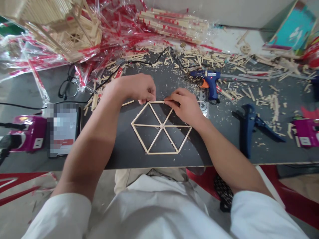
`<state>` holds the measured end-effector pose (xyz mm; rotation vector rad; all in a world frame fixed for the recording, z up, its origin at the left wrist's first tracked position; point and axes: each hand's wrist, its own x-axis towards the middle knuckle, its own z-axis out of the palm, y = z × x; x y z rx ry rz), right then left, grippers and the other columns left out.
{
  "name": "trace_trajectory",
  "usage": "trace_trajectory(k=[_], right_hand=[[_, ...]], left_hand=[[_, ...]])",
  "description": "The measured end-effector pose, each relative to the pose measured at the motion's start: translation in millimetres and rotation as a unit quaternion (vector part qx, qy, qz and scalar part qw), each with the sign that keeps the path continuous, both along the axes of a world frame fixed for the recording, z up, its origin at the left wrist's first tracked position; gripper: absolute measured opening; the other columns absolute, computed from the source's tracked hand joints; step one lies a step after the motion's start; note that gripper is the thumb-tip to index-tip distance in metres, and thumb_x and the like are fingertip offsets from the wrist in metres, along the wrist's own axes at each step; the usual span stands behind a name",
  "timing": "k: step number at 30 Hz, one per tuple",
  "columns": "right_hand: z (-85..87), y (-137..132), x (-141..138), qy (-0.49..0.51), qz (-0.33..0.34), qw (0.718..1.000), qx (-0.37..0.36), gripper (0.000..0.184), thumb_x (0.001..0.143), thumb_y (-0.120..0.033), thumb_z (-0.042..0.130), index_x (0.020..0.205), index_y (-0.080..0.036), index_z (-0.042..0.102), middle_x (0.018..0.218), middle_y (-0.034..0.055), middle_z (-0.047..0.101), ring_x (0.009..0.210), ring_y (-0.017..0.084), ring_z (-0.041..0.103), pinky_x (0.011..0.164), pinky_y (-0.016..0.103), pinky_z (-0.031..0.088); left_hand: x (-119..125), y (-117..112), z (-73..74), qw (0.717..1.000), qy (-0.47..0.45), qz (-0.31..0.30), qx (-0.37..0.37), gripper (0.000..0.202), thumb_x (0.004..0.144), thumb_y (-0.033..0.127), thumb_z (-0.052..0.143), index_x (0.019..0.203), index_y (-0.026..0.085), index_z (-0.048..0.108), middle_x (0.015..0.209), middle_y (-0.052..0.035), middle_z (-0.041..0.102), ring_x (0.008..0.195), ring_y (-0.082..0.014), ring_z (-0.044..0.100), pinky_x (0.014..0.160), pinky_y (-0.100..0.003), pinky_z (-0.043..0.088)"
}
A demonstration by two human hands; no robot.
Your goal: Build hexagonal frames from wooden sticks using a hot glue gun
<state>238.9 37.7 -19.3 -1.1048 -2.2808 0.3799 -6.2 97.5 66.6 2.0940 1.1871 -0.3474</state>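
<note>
A hexagon frame of thin wooden sticks [140, 113] lies flat on the dark table, with spokes meeting in the middle. My right hand [185, 104] pinches a wooden stick [158, 102] along the hexagon's far side; a stick end shows beyond that hand's other side. My left hand [144, 89] is closed, its fingertips pressed together just above the far left corner. Whatever those fingers hold, if anything, is hidden. Behind my right hand rests a blue glue gun [211, 83] with an orange trigger.
Blue cutters [249, 126] lie at right. A phone [63, 129], a purple box with plugs [30, 132] and glasses [67, 88] are at left. Stick scraps [199, 59], wrapped stick bundles [171, 25] and a wooden stick model [64, 30] fill the back. A black cable [149, 62] crosses there.
</note>
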Motion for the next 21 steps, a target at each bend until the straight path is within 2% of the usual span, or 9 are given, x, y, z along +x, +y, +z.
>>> trace_trajectory(k=[7,10,14,19,21], right_hand=[[0.1,-0.6,0.2,-0.014,0.000,1.000,0.010,0.015,0.103,-0.026,0.071,0.107,-0.019,0.085,0.098,0.0099,0.073,0.096,0.027,0.068,0.089,0.041,0.053],[-2.6,-0.7,0.1,-0.017,-0.001,1.000,0.013,0.015,0.103,-0.026,0.072,0.107,-0.019,0.085,0.097,0.0101,0.073,0.095,0.027,0.067,0.088,0.042,0.053],[-3.6,-0.3,0.8,-0.021,0.004,1.000,0.018,0.015,0.103,-0.026,0.071,0.106,-0.017,0.083,0.099,0.0108,0.071,0.097,0.028,0.066,0.089,0.043,0.053],[16.4,-2.3,12.6,-0.007,-0.018,0.999,0.033,0.013,0.105,-0.025,0.066,0.102,-0.021,0.078,0.107,0.0108,0.067,0.104,0.029,0.065,0.093,0.047,0.053],[26.4,-3.4,19.9,0.030,-0.029,0.999,0.025,0.012,0.105,-0.027,0.066,0.101,-0.023,0.076,0.104,0.0089,0.066,0.099,0.027,0.065,0.090,0.046,0.054]], left_hand=[[6.8,1.0,-3.5,0.999,0.028,-0.016,0.023,0.032,0.085,0.037,0.067,0.101,0.017,0.084,0.076,-0.0071,0.076,0.080,-0.0227,0.072,0.084,-0.032,0.051],[8.0,1.6,-5.9,0.998,0.038,-0.032,0.036,0.034,0.087,0.040,0.065,0.103,0.017,0.085,0.083,-0.0097,0.079,0.087,-0.0266,0.073,0.090,-0.035,0.051],[7.3,1.4,-6.4,0.996,0.045,-0.049,0.061,0.030,0.086,0.037,0.067,0.101,0.019,0.084,0.092,-0.0089,0.082,0.091,-0.0249,0.072,0.092,-0.033,0.051],[-2.1,2.3,2.1,0.998,0.030,-0.027,0.038,0.034,0.086,0.043,0.068,0.106,0.020,0.083,0.088,-0.0049,0.081,0.084,-0.0210,0.072,0.085,-0.030,0.052],[-6.6,3.3,4.4,0.999,0.027,-0.018,0.032,0.033,0.086,0.042,0.069,0.107,0.021,0.083,0.089,-0.0040,0.081,0.084,-0.0207,0.072,0.085,-0.031,0.052]])
